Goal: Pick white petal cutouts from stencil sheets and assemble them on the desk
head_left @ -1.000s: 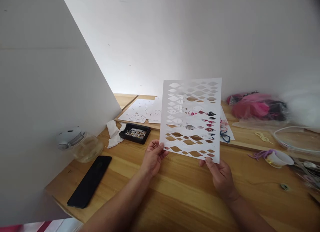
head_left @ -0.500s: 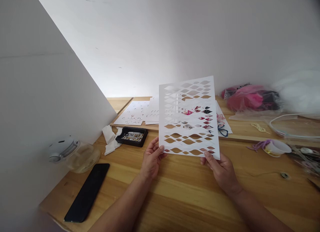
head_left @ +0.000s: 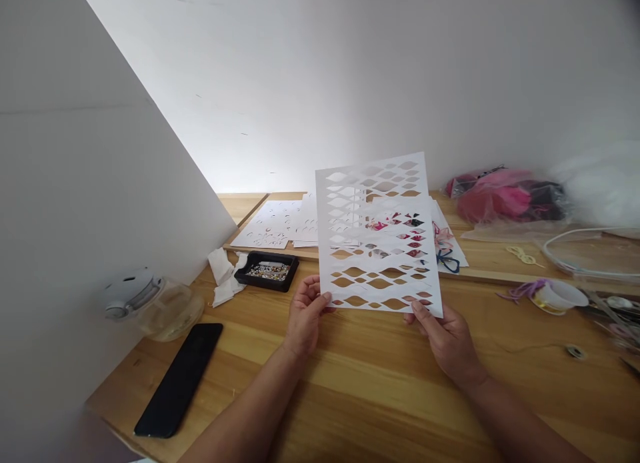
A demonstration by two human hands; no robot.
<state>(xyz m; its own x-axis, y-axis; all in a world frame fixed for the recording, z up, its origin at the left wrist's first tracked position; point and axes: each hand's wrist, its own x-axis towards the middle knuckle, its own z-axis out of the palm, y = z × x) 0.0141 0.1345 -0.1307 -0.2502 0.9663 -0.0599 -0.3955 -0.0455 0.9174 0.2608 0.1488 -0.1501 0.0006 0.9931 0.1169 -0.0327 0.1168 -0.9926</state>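
Observation:
A white sheet (head_left: 373,262) with rows of leaf-shaped cutouts is held up, facing me, above the wooden table. My left hand (head_left: 305,316) pinches its lower left corner, thumb in front and fingers behind. At the lower right corner my right hand (head_left: 445,336) grips it the same way. Through the cutouts show the wood and some red, pink and dark pieces. Behind it on the raised ledge lie more cut white sheets (head_left: 270,223) and a blue looped piece (head_left: 449,262).
A black tray (head_left: 267,271) of small beads, crumpled tissue (head_left: 223,276), a lidded clear jar (head_left: 167,310) and a black phone (head_left: 179,381) are on the left. To the right are bagged pink material (head_left: 505,196), a white cup (head_left: 563,294) and a small spool (head_left: 575,352).
The view has shifted slightly, so the table items appear a little farther right. Both hands keep their hold on the sheet, which has barely moved in view.

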